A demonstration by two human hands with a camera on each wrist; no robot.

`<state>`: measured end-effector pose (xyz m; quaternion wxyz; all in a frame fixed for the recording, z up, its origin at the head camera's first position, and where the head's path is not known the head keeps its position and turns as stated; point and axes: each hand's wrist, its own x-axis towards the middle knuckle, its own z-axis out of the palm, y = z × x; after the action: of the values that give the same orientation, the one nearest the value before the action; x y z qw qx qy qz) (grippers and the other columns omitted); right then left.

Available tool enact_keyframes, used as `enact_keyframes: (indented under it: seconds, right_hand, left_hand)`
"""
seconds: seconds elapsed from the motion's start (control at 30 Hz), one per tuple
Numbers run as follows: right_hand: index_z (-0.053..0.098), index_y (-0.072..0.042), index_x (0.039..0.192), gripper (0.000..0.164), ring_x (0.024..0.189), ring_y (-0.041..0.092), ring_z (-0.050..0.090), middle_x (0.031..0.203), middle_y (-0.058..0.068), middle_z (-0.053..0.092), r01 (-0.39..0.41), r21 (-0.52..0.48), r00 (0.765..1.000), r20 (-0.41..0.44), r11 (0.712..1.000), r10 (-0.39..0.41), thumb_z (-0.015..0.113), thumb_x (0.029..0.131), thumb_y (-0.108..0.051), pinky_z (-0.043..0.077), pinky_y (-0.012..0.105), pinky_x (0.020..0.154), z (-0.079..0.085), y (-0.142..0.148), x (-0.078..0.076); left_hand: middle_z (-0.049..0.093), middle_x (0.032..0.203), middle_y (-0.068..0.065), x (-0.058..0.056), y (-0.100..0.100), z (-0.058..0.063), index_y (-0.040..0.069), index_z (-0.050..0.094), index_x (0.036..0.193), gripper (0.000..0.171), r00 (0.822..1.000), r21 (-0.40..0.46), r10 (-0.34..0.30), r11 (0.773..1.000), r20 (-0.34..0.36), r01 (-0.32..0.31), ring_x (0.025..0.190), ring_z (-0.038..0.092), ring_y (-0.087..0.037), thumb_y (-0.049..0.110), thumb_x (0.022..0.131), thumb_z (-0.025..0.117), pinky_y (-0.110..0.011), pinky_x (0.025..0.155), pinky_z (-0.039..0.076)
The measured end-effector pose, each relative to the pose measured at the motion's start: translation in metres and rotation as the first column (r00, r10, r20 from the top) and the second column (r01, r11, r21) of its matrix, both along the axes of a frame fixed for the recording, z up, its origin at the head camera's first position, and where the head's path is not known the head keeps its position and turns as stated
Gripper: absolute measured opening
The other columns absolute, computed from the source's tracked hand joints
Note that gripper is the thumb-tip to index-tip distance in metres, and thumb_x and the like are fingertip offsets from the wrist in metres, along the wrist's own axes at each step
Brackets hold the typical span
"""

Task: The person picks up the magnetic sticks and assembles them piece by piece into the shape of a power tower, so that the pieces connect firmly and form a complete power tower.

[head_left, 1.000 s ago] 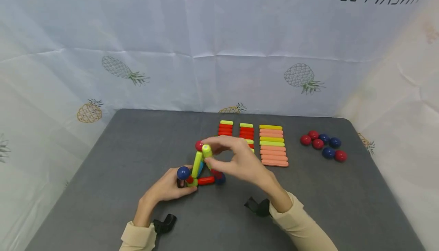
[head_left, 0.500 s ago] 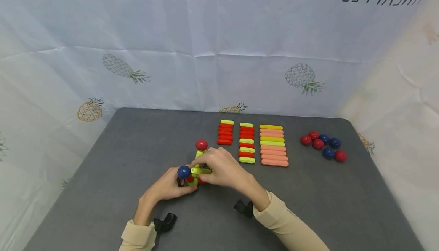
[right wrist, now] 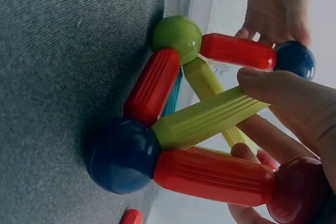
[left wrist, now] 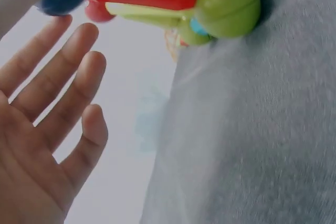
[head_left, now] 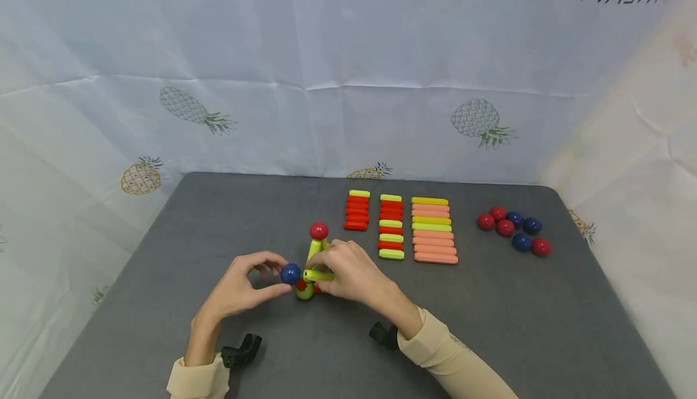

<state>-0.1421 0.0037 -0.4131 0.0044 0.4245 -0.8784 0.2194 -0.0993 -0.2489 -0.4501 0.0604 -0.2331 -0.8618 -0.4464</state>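
Observation:
A frame of magnetic rods and balls stands on the table between my hands. The thumb and a finger of my left hand (head_left: 239, 287) pinch its raised blue ball (head_left: 291, 273), which tops a red rod (right wrist: 239, 51) rising from a green ball (right wrist: 177, 38). With my right hand (head_left: 351, 272) I pinch a yellow-green rod (right wrist: 210, 116) that slants up from the lower blue ball (right wrist: 122, 156), its free end close to the raised blue ball. A dark red ball (right wrist: 302, 190) lies by my right palm. At the back, another red ball (head_left: 319, 230) caps leaning yellow-green rods.
Short red and yellow-green rods lie in two columns (head_left: 356, 211) (head_left: 391, 226) behind my right hand. Beside them is a column of longer salmon and yellow rods (head_left: 434, 235). Several red and blue balls (head_left: 505, 228) sit farther right. A pineapple-print cloth (head_left: 327, 132) hangs behind the table.
My right hand has swung the yellow-green rod down and left, from near the red ball towards the raised blue ball. My left hand has shifted from the frame's base to that blue ball.

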Motion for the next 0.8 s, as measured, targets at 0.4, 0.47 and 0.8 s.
enact_keyframes:
  seconds: [0.4, 0.47, 0.8]
  right_hand:
    - [0.08, -0.015, 0.107, 0.025, 0.078, 0.011, 0.06, 0.091, -0.003, 0.078, -0.023, -0.206, 0.996, 0.084, 0.978, 0.041, 0.083, 0.087, -0.029, 0.048, 0.02, 0.07, 0.009, 0.016, -0.011]
    - [0.08, -0.013, 0.104, 0.02, 0.08, 0.015, 0.065, 0.089, -0.002, 0.078, 0.023, -0.324, 0.995, 0.097, 0.946, 0.009, 0.08, 0.09, -0.027, 0.053, 0.025, 0.074, 0.013, 0.023, -0.021]
    - [0.078, -0.006, 0.115, 0.023, 0.097, 0.029, 0.068, 0.114, 0.012, 0.076, 0.288, 0.037, 0.951, 0.106, 0.957, -0.29, 0.073, 0.093, -0.009, 0.059, 0.038, 0.08, -0.017, 0.027, -0.081]
  left_hand:
    - [0.069, 0.093, 0.003, -0.004, 0.012, -0.009, 0.02, 0.066, 0.112, 0.039, 0.999, -0.038, 0.003, 0.999, 0.051, -0.001, 0.08, 0.063, -0.014, 0.02, 0.08, 0.088, -0.029, 0.069, 0.053]
    - [0.067, 0.09, 0.004, -0.007, 0.014, -0.016, 0.022, 0.064, 0.111, 0.041, 0.993, -0.087, -0.002, 0.996, 0.115, 0.012, 0.079, 0.062, -0.012, 0.029, 0.079, 0.089, -0.027, 0.068, 0.052]
    - [0.058, 0.074, 0.007, -0.012, 0.018, -0.037, 0.025, 0.066, 0.1, 0.029, 0.978, -0.141, -0.044, 0.987, 0.205, 0.074, 0.068, 0.052, -0.007, 0.036, 0.082, 0.086, -0.02, 0.061, 0.043]
